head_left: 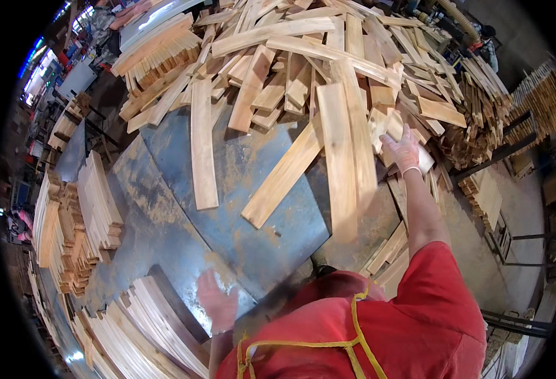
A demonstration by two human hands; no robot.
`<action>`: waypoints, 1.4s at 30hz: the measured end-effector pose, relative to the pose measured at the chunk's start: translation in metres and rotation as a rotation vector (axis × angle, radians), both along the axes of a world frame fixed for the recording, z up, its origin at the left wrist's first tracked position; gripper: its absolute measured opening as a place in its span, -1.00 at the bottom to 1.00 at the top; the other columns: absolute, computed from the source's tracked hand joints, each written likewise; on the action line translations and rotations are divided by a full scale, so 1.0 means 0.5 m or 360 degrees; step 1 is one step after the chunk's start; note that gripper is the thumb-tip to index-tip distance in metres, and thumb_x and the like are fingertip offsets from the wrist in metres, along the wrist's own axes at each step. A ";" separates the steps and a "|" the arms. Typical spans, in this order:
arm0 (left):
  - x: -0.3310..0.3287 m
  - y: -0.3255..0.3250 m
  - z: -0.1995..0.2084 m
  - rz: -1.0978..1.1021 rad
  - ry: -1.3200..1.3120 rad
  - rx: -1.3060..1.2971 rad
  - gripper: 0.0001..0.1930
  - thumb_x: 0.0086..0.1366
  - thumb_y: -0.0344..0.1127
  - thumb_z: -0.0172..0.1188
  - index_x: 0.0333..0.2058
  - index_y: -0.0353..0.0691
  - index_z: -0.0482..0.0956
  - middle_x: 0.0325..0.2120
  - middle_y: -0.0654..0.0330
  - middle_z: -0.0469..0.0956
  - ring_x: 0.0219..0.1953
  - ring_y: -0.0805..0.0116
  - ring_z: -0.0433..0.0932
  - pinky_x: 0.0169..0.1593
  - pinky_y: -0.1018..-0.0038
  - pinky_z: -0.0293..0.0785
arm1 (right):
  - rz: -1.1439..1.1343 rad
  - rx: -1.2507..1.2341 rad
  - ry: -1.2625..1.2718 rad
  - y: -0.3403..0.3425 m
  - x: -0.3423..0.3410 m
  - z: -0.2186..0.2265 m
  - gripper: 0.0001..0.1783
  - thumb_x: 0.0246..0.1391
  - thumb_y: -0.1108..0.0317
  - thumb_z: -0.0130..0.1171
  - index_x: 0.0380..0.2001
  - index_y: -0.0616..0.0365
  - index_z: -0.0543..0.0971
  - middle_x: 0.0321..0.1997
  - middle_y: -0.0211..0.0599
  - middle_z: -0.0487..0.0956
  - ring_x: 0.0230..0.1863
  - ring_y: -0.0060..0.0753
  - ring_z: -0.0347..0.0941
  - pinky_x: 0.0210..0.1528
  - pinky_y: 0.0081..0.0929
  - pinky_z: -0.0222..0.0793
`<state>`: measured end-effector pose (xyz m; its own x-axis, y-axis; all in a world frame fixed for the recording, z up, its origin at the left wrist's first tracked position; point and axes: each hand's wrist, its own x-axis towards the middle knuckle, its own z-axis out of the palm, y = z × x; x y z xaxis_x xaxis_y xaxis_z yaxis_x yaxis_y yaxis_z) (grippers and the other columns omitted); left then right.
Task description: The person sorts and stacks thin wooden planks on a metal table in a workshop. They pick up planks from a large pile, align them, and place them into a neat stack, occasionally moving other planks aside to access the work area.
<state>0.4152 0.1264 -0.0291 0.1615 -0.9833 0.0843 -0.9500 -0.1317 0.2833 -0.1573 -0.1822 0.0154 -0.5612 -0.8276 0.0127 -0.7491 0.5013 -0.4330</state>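
- The short pale wooden board (396, 126) lies at the right of the big heap, far right on the desk, and the right hand rests on it.
- Neat stacks of thin pale wood slats (98, 208) stand at the left edge of the desk, well apart from both hands.
- More stacked light slats (158, 322) lie at the near left, just beside the left hand.
- The left hand (218, 303), in a pinkish glove, hovers low over the near edge of the desk; it is blurred, with fingers that look loosely spread, and it holds nothing.
- The grey-blue metal desk (246, 215), dusted with sawdust, lies bare between the hands.
- A long pale plank (203, 142) lies alone on the desk, running from near to far, left of centre.
- Another long plank (284, 177) lies slantwise at the centre, its near end on the bare metal.
- A loose heap of pale wooden boards (303, 57) covers the far half of the desk.
- The right hand (403, 150), gloved in the same pinkish colour, reaches far with the arm stretched out, fingers closed over the short board at the heap's right side.
- Bundles of darker thin strips (480, 107) lie further right, past the hand.
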 end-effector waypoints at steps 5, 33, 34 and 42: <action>-0.269 -0.221 -0.037 -0.0062 0.1039 0.0715 0.05 0.17 0.05 0.46 0.48 -0.37 0.16 0.42 -0.16 0.33 0.43 -0.11 0.34 0.50 0.15 0.20 | -0.0013 -0.0263 -0.1909 -0.063 0.097 -0.081 0.30 0.15 0.17 0.47 0.64 0.08 -0.26 0.57 0.01 0.24 0.52 -0.12 0.24 0.44 -0.06 0.29; 0.272 0.294 -0.008 0.1190 -0.0007 0.0178 -0.64 0.37 -0.30 0.21 0.12 -0.12 0.64 0.02 0.04 0.66 0.07 0.13 0.63 0.07 0.28 0.56 | 0.1177 0.0441 -0.0677 0.443 0.646 -0.173 0.08 -0.04 0.08 0.48 0.45 0.37 0.24 0.10 0.21 0.64 0.14 -0.06 0.61 0.22 -0.23 0.50; 0.279 0.310 -0.004 0.1129 -0.0277 0.0251 -0.59 0.40 -0.28 0.19 0.21 -0.08 0.58 0.14 0.03 0.61 0.21 0.10 0.57 0.21 0.25 0.51 | 0.1193 0.0618 -0.0775 0.433 0.645 -0.194 -0.04 -0.02 0.15 0.48 0.39 0.36 0.33 0.07 0.14 0.67 0.10 -0.10 0.62 0.19 -0.23 0.51; 0.204 0.253 -0.047 0.0979 -0.0461 0.0133 -0.06 0.14 -0.02 0.37 0.46 -0.20 0.26 0.42 -0.12 0.29 0.45 -0.19 0.23 0.51 0.02 0.10 | 0.1236 0.0269 -0.1829 0.358 0.638 -0.168 -0.45 0.18 0.33 0.35 0.23 0.23 0.60 0.08 -0.14 0.71 0.09 -0.22 0.62 0.22 -0.27 0.47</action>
